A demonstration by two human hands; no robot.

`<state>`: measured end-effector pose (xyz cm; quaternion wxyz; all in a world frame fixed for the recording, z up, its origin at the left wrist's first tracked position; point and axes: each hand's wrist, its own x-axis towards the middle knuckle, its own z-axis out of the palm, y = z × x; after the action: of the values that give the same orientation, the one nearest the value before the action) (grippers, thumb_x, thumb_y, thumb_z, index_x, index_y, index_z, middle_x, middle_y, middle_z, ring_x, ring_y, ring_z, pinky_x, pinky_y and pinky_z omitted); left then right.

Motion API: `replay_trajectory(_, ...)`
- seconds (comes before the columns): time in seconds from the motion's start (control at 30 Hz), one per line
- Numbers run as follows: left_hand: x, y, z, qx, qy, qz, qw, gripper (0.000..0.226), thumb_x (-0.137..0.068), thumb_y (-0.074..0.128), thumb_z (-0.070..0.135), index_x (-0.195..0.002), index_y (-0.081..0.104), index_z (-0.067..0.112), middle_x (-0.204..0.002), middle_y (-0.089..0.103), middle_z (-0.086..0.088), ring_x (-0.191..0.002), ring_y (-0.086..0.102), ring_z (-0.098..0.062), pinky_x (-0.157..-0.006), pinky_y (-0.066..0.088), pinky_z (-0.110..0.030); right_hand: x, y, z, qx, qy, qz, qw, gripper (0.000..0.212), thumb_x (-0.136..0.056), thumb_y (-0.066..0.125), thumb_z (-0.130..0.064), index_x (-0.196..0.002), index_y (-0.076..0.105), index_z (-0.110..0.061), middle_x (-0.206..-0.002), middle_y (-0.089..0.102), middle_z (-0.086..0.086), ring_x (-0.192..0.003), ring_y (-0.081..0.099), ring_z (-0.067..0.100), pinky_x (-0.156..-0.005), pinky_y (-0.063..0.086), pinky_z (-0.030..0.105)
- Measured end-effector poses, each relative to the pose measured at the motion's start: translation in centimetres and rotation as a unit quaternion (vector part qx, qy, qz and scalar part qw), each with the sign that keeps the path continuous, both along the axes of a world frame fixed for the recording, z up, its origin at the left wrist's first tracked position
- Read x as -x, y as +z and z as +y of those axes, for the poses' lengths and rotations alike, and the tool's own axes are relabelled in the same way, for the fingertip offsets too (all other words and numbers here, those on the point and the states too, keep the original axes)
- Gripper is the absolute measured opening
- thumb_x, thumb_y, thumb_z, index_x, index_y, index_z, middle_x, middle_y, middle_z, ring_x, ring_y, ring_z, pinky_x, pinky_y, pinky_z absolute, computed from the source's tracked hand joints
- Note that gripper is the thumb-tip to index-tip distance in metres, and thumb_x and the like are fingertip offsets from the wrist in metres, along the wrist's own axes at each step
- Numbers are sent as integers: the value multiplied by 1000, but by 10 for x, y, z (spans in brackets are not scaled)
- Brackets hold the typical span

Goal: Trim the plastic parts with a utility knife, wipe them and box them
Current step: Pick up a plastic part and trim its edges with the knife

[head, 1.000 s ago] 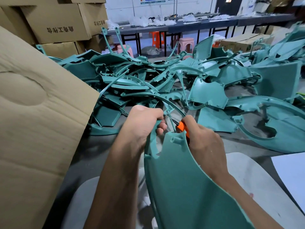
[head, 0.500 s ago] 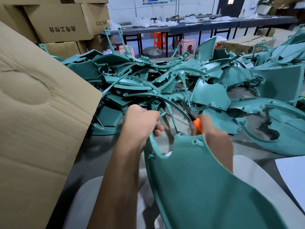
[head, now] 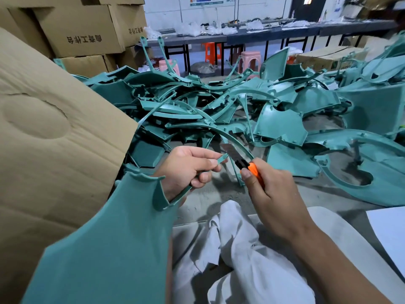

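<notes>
A large teal plastic part (head: 114, 244) fills the lower left and covers my left forearm. My left hand (head: 188, 167) grips its thin curved arm, whose tip (head: 222, 159) sticks out between finger and thumb. My right hand (head: 271, 191) holds an orange utility knife (head: 252, 170). Its bare blade (head: 230, 151) points up and left, right beside the arm's tip. A crumpled white cloth (head: 245, 255) lies below both hands.
A tangled heap of teal plastic parts (head: 219, 106) covers the grey table (head: 219, 194) ahead and to the right. A big cardboard flap (head: 50, 150) stands at the left. Stacked cartons (head: 83, 31) rise behind it. A white sheet (head: 390, 233) lies at the right edge.
The held part has swung down and left, uncovering the white cloth. My right hand has come out from behind it, and the knife blade now shows by the arm's tip.
</notes>
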<state>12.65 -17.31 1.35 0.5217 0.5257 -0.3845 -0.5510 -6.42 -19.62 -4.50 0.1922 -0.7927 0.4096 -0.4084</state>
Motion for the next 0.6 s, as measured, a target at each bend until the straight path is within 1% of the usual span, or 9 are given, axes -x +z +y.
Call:
replay_trajectory(0.07, -4, -1, 1, -9, -4, -12, 1000, 21, -97, 48, -16, -108, 66, -15, -66, 61, -12, -36, 40, -4, -30, 27, -12, 1, -1, -1, 2, -31, 42, 999, 38, -106, 44, -44, -74, 41, -25, -56, 48, -4, -53, 48, 19, -49, 36, 41)
replay_trajectory(0.13, -10, -1, 2, -16, -5, -14, 1000, 21, -96, 47, -16, -105, 66, -13, -64, 62, -12, -36, 39, -4, -30, 27, -12, 5, -2, -5, -8, -72, 59, 996, 38, -107, 46, -42, -73, 40, -25, -57, 49, -3, -55, 48, 20, -49, 32, 37)
replay_trajectory(0.2, -14, -2, 3, -21, -3, -10, 1000, 22, -96, 46, -17, -100, 67, -10, -63, 63, -12, -35, 39, -5, -29, 26, -12, 9, -2, -10, -20, -118, 45, 992, 38, -106, 47, -39, -72, 41, -24, -58, 49, 0, -54, 48, 22, -51, 28, 34)
replay_trajectory(0.23, -16, -2, 3, -22, 2, -13, 1000, 22, -96, 47, -17, -99, 67, -9, -64, 63, -13, -35, 39, -5, -29, 26, -12, 11, -2, -11, -14, -123, 28, 992, 38, -106, 47, -38, -72, 41, -23, -57, 49, 0, -53, 47, 22, -51, 28, 34)
replay_trajectory(0.3, -16, -4, 2, -25, 9, -17, 999, 23, -96, 47, -17, -96, 68, -8, -64, 63, -13, -34, 39, -5, -29, 26, -12, 7, 0, -6, 13, -92, 15, 996, 37, -107, 47, -37, -72, 39, -26, -55, 46, -6, -50, 46, 14, -49, 27, 31)
replay_trajectory(0.33, -15, -5, 1, -27, 7, -13, 1000, 24, -96, 47, -17, -94, 68, -7, -63, 64, -13, -34, 39, -4, -29, 26, -12, 3, 1, -1, 26, -69, 23, 997, 37, -108, 45, -38, -73, 38, -29, -54, 44, -9, -49, 44, 7, -49, 26, 27)
replay_trajectory(0.4, -13, -7, 0, -28, -8, -3, 1000, 28, -96, 47, -17, -89, 70, -4, -61, 65, -11, -35, 38, -4, -29, 26, -12, -5, 1, 5, 47, -42, 51, 997, 35, -106, 42, -43, -73, 35, -33, -52, 39, -13, -48, 43, 6, -48, 22, 19)
replay_trajectory(0.5, -15, -9, 2, -25, -31, 6, 999, 34, -96, 47, -17, -85, 75, -2, -64, 65, -12, -36, 38, -4, -30, 26, -12, -7, -1, 2, 45, -64, 87, 993, 37, -107, 42, -44, -73, 34, -31, -54, 42, -12, -50, 41, 3, -48, 20, 24)
replay_trajectory(0.6, -21, -8, 4, -17, -49, 6, 999, 27, -96, 47, -15, -97, 72, -5, -67, 65, -10, -37, 39, -3, -30, 27, -11, 4, -2, -9, 7, -113, 84, 990, 40, -107, 50, -38, -71, 36, -26, -55, 46, -5, -50, 45, 13, -47, 25, 30)
